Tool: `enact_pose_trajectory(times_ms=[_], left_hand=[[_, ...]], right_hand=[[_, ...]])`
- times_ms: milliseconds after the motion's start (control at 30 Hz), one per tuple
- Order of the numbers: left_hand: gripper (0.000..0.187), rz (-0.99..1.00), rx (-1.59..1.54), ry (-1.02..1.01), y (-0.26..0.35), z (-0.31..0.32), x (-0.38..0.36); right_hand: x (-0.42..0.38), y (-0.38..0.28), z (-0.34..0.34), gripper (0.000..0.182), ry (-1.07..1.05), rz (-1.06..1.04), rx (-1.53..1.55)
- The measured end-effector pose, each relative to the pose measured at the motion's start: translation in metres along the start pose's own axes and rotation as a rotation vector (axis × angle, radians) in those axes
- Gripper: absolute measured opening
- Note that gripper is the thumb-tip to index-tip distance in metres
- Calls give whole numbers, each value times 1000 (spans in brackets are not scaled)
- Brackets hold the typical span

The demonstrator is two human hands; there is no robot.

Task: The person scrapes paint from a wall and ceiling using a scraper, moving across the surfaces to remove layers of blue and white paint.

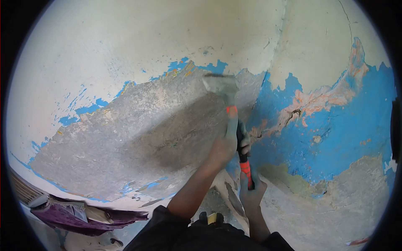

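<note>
A wide-bladed scraper [221, 85] with a black and orange handle stands nearly upright against the wall. Its blade, slightly blurred, lies over bare grey plaster [167, 125], close below the ragged edge of the pale paint [146, 37]. My left hand [228, 142] is wrapped round the upper part of the handle, thumb pointing up toward the blade. Lower down, my right hand [252, 190] grips the handle's end by its orange band. Blue paint [318, 129] covers the wall to the right of both hands.
A crack with a small hole [294, 113] runs through the blue paint. A purple cloth-like item [79, 219] lies at the lower left, beside a slatted vent-like panel [26, 190]. A thin reddish object [358, 242] is at the lower right.
</note>
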State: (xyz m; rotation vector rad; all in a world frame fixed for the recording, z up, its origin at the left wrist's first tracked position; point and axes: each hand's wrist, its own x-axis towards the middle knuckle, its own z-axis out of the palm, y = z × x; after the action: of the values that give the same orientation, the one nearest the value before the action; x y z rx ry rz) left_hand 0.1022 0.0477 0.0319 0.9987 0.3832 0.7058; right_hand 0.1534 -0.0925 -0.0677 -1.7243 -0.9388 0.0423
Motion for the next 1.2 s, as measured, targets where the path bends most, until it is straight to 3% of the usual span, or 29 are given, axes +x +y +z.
enact_pose_trajectory(times_ms=[133,233,333,533,633,833,1033,1133,1200], left_hand=[[58,-66,-50,29,-10,-6,-6],[60,16,53,-11,4,2,6],[61,-60,-41,24,-9,-6,-7],[61,-15,-8,-20,14,0,-7],[61,12,-59,40,-7,-10,-19],[62,15,-80,-43,43,5,-14],[63,-37,-101,-57,-2,-18,-23],[62,27,-126,-52,-1,-9,-13],[63,24,-137,-27,-8,-11,-17]], right_hand=[[-11,5,1,37,32,-82,17],[3,-9,-6,37,-40,64,-81],[-15,-2,-5,36,3,-21,-36],[-6,-13,-2,37,2,-7,-18],[-24,3,2,38,1,-100,14],[0,-40,-6,38,-6,-98,-41],[-25,-7,-5,38,-25,-80,-9],[-6,-17,-15,28,38,-133,-37],[-12,-9,-20,35,-28,-104,-86]])
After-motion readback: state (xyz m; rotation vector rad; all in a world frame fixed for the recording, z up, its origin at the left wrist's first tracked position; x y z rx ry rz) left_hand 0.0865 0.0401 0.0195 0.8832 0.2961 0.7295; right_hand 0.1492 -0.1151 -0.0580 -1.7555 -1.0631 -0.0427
